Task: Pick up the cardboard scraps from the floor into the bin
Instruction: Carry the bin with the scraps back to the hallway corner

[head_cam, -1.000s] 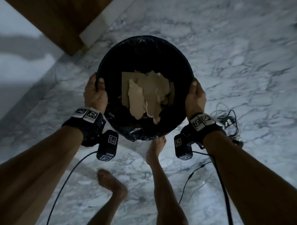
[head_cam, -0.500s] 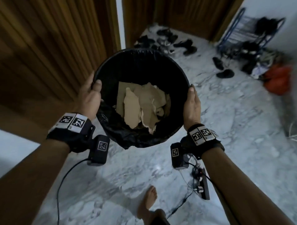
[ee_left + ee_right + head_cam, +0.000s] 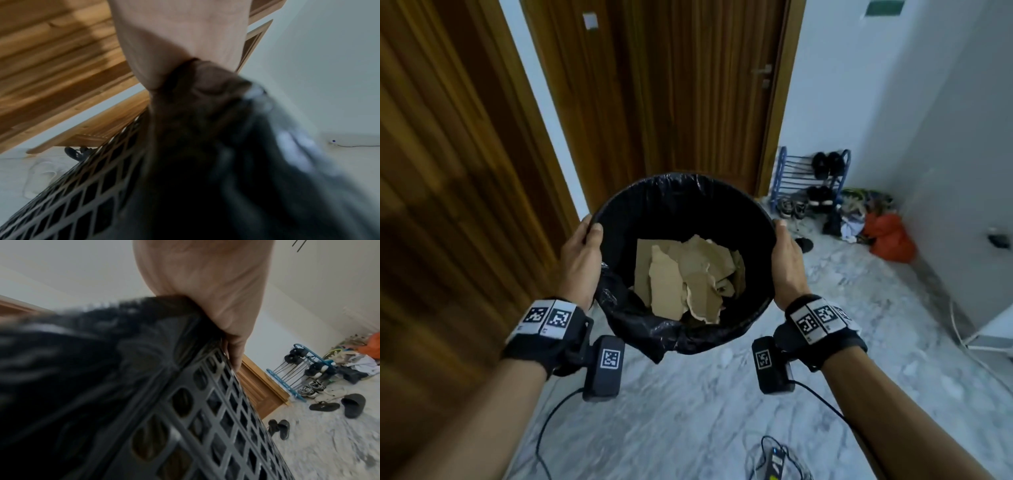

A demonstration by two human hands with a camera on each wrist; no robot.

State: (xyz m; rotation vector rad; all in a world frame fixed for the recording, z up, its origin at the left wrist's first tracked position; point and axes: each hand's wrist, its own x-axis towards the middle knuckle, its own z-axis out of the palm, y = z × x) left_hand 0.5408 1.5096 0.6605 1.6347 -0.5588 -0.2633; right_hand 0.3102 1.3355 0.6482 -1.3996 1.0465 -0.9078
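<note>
Both hands grip one round black bin [image 3: 619,219] held above the marble floor [image 3: 688,428]. The left hand [image 3: 582,260] hooks its thumb over the rim, its fingers hidden outside; the right hand [image 3: 787,263] clasps the opposite rim the same way. Inside the bin lie torn cardboard scraps [image 3: 688,277], perhaps six, overlapping and hard to count. A black liner [image 3: 640,325] sags over the bin's near edge. No readable writing shows.
</note>
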